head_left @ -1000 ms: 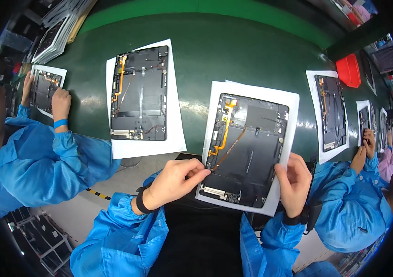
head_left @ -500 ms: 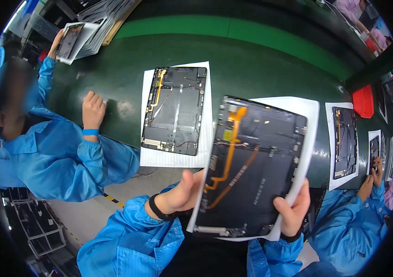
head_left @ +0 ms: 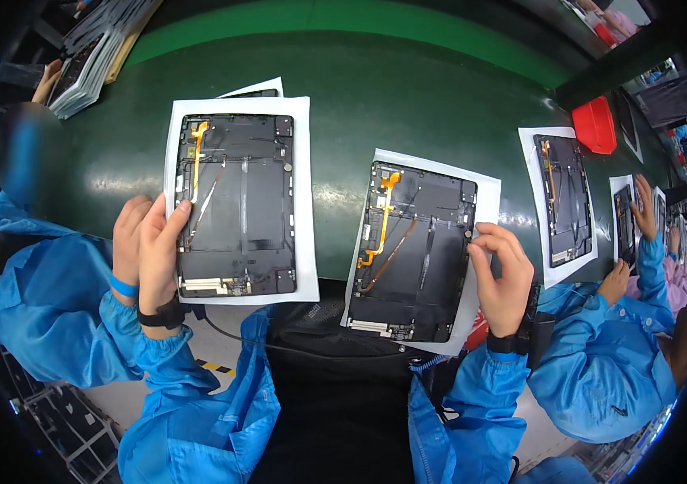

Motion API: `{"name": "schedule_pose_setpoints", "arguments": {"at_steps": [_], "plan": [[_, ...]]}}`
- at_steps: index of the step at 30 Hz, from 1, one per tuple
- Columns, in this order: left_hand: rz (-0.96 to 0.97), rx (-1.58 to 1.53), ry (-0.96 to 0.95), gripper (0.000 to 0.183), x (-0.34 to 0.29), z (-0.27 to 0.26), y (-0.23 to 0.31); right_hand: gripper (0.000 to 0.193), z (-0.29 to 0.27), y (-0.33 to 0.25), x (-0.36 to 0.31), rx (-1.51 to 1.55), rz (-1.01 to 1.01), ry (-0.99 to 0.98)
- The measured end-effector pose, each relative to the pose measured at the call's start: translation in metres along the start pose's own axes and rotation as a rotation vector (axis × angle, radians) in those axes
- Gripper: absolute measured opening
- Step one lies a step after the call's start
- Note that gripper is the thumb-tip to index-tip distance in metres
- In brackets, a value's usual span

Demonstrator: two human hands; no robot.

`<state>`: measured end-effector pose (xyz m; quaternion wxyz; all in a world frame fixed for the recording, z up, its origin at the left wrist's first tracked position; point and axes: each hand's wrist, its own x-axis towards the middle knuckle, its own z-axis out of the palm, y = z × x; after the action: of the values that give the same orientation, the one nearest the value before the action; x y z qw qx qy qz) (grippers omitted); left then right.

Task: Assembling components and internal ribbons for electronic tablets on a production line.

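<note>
My left hand [head_left: 160,246] grips the left edge of a black tablet back housing [head_left: 267,210] on a white foam sheet [head_left: 305,242]. Its thumb lies on top, while the other fingers are hidden. Orange flex cables run along the housing's inside. A second tablet housing [head_left: 444,258], on its own white sheet [head_left: 485,189], lies to the right and overhangs the table's front edge. At that housing's right edge is my right hand [head_left: 506,274], fingers bent and slightly apart, tips at the rim and not wrapped round it.
A co-worker's hand [head_left: 126,246] with a blue wristband is close beside my left hand. Behind the left housing another sheeted housing [head_left: 267,90] shows. Sheets are stacked [head_left: 89,77] at the far left. A third housing [head_left: 565,202] and a red bin [head_left: 593,125] stand right, near another co-worker [head_left: 609,363].
The housing I held up in both hands has come down on the table at right. My left hand has moved left onto the other housing, which sits further left in view.
</note>
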<state>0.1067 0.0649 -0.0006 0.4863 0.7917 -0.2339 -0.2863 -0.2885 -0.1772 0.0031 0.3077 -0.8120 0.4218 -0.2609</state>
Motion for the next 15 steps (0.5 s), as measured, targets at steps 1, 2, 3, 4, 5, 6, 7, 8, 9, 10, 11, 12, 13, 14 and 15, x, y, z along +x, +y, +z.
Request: {"name": "schedule_pose_setpoints", "arguments": {"at_steps": [1, 2, 3, 4, 5, 6, 7, 8, 9, 10, 11, 12, 13, 14, 15], "plan": [[0.007, 0.067, 0.003, 0.034, 0.002, 0.0, 0.0, 0.011, 0.004, 0.002, 0.001, -0.034, -0.088, 0.004], [0.015, 0.136, 0.006, 0.034, 0.003, -0.001, 0.0, 0.012, 0.008, 0.003, 0.003, -0.066, -0.176, 0.008], [0.01, 0.136, 0.005, 0.034, 0.004, -0.001, -0.004, 0.013, 0.013, 0.002, 0.006, -0.065, -0.187, -0.005], [-0.025, -0.003, 0.009, 0.034, 0.005, -0.002, -0.01, 0.013, 0.017, 0.002, 0.009, -0.064, -0.184, -0.009], [-0.061, -0.141, 0.015, 0.034, 0.006, -0.006, -0.015, 0.014, 0.02, 0.002, 0.012, -0.085, -0.227, -0.015], [-0.067, -0.141, 0.018, 0.034, 0.007, -0.016, -0.021, 0.015, 0.025, 0.002, 0.016, -0.107, -0.271, -0.024], [0.182, 0.236, 0.067, 0.036, 0.007, -0.028, -0.026, 0.018, 0.028, 0.002, 0.018, -0.115, -0.283, -0.032], [0.43, 0.614, 0.112, 0.039, 0.007, -0.035, -0.028, 0.018, 0.032, -0.001, 0.021, -0.114, -0.279, -0.037], [0.713, 1.179, 0.066, 0.044, 0.001, -0.038, 0.007, 0.019, 0.035, -0.005, 0.025, -0.123, -0.277, -0.05], [0.706, 1.183, 0.065, 0.044, -0.005, -0.027, 0.007, 0.02, 0.039, -0.007, 0.029, -0.125, -0.278, -0.06], [0.532, 0.633, 0.123, 0.045, -0.014, -0.017, 0.003, 0.021, 0.044, -0.006, 0.031, -0.134, -0.272, -0.06], [0.342, 0.086, 0.171, 0.047, -0.019, -0.01, 0.002, 0.021, 0.047, -0.007, 0.034, -0.133, -0.269, -0.065], [0.291, -0.022, 0.108, 0.047, -0.022, -0.01, 0.009, 0.02, 0.049, -0.007, 0.036, -0.145, -0.255, -0.068], [0.286, -0.021, 0.107, 0.047, -0.024, -0.011, 0.012, 0.02, 0.051, -0.007, 0.037, -0.157, -0.24, -0.071], [0.32, 0.032, 0.057, 0.046, -0.025, -0.011, 0.013, 0.02, 0.052, -0.007, 0.038, -0.155, -0.24, -0.076]]}}
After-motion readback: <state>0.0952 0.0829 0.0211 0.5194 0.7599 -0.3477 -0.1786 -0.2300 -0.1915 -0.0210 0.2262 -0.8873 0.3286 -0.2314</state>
